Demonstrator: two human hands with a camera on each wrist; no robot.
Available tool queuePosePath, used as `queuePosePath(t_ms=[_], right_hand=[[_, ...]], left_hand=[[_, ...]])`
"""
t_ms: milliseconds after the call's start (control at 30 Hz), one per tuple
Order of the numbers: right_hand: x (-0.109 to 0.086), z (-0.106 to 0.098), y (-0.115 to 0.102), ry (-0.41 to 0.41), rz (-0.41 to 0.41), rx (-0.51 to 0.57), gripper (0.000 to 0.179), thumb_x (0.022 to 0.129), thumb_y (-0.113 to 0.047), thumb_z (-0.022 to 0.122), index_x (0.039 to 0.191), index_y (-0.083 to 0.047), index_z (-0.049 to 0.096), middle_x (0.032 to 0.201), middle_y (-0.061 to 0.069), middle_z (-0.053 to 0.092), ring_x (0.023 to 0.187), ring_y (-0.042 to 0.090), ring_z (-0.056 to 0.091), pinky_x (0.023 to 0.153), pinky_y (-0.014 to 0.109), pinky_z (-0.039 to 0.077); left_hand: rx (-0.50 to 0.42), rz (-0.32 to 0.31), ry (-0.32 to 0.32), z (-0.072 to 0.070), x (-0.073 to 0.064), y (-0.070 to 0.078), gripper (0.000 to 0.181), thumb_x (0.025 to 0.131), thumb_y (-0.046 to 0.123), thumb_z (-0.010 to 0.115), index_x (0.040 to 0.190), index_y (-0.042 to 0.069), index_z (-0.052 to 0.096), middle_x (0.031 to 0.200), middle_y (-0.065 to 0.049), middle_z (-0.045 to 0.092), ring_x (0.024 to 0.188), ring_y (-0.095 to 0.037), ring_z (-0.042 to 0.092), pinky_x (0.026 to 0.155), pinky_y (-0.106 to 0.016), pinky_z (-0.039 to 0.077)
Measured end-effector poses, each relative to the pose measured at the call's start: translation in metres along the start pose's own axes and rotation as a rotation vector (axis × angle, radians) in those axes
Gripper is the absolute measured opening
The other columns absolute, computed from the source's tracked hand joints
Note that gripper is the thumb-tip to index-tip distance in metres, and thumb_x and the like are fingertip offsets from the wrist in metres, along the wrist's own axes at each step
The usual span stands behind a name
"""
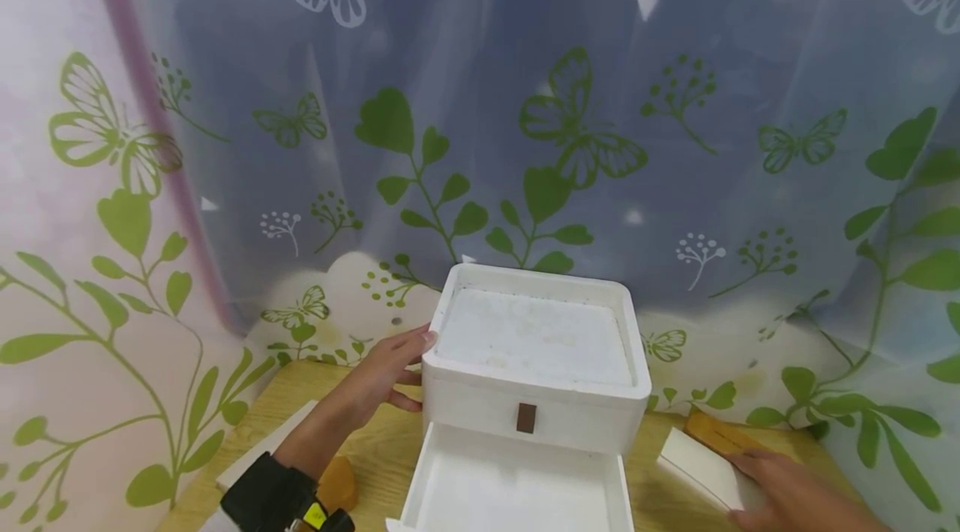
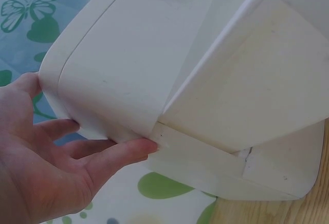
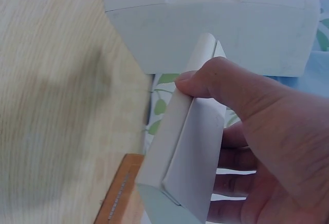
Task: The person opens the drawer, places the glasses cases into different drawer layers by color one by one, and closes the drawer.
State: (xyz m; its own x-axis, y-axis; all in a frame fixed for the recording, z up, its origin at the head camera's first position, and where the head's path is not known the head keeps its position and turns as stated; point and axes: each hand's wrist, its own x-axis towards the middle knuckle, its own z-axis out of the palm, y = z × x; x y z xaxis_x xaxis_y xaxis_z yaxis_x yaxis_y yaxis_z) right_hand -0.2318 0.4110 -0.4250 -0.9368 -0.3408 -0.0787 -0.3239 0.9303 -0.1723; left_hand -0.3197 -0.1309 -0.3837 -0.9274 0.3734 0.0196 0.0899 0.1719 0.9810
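Observation:
A white drawer unit (image 1: 540,340) with a shallow tray-like top and a brown pull tab (image 1: 527,418) stands at the middle of the table. Its lower drawer (image 1: 517,482) is pulled out, and the part of it in the head view holds nothing. Against the unit's left side rests my left hand (image 1: 378,369), its fingers extended along the wall and the thumb by the upper edge. To the right of the unit, my right hand (image 1: 787,486) grips a white rectangular box (image 3: 193,136), thumb on one side and fingers on the other.
Behind the right-hand box lies an orange-brown box (image 1: 716,432) on the wooden table (image 1: 375,449). Near my left wrist are a rounded orange object (image 1: 339,484) and a flat white item (image 1: 262,450), both partly hidden. A patterned curtain (image 1: 465,32) hangs close behind the unit.

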Motion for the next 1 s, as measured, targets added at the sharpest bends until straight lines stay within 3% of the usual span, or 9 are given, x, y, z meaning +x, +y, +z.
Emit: queuePosePath(t_ms=[67,167,300,467,667,1000], right_hand=[[-0.003,-0.003,-0.001,-0.014,0.03,-0.008,0.055,0.084,-0.034,0.084,0.114,0.01,0.069,0.104,0.015,0.071,0.087,0.03,0.068,0.069,0.042,0.056],[-0.009,-0.009,-0.002,-0.014,0.006,-0.024,0.058,0.086,-0.034,0.082,0.117,0.012,0.068,0.107,0.02,0.071,0.089,0.032,0.069,0.07,0.04,0.056],[-0.017,-0.019,-0.004,0.01,-0.07,-0.083,0.058,0.089,-0.037,0.079,0.117,0.013,0.068,0.106,0.017,0.071,0.081,0.024,0.068,0.064,0.032,0.053],[-0.022,-0.027,-0.007,-0.007,-0.137,-0.077,0.058,0.094,-0.037,0.075,0.117,0.015,0.067,0.101,0.011,0.071,0.075,0.011,0.064,0.059,0.029,0.05],[-0.024,-0.034,-0.014,-0.042,-0.139,-0.089,0.062,0.095,-0.042,0.074,0.122,0.013,0.067,0.11,0.018,0.073,0.088,0.031,0.07,0.067,0.035,0.057],[-0.029,-0.042,-0.023,0.022,-0.236,-0.16,0.064,0.097,-0.046,0.07,0.124,0.012,0.066,0.114,0.018,0.072,0.092,0.032,0.07,0.067,0.03,0.056]], left_hand=[[0.0,0.001,-0.003,0.0,0.0,-0.001,0.069,0.106,0.056,0.049,0.164,0.023,0.034,0.158,-0.023,0.048,0.121,-0.039,0.069,0.079,-0.051,0.065],[0.0,-0.003,-0.001,0.0,0.001,-0.001,0.069,0.105,0.057,0.049,0.163,0.023,0.035,0.158,-0.022,0.048,0.121,-0.038,0.07,0.078,-0.05,0.066],[0.0,-0.009,0.002,0.0,0.002,0.0,0.068,0.105,0.058,0.05,0.163,0.025,0.036,0.159,-0.022,0.048,0.122,-0.04,0.069,0.077,-0.048,0.066],[-0.004,-0.016,0.002,0.0,0.002,-0.001,0.069,0.105,0.058,0.05,0.163,0.025,0.035,0.16,-0.021,0.047,0.125,-0.043,0.066,0.078,-0.049,0.066],[-0.005,-0.009,-0.006,0.0,0.001,-0.001,0.069,0.105,0.057,0.05,0.164,0.025,0.034,0.159,-0.022,0.047,0.126,-0.043,0.066,0.078,-0.049,0.066],[-0.002,-0.006,-0.004,-0.001,0.0,-0.001,0.069,0.105,0.057,0.05,0.164,0.025,0.034,0.159,-0.022,0.048,0.125,-0.042,0.067,0.081,-0.051,0.065]])
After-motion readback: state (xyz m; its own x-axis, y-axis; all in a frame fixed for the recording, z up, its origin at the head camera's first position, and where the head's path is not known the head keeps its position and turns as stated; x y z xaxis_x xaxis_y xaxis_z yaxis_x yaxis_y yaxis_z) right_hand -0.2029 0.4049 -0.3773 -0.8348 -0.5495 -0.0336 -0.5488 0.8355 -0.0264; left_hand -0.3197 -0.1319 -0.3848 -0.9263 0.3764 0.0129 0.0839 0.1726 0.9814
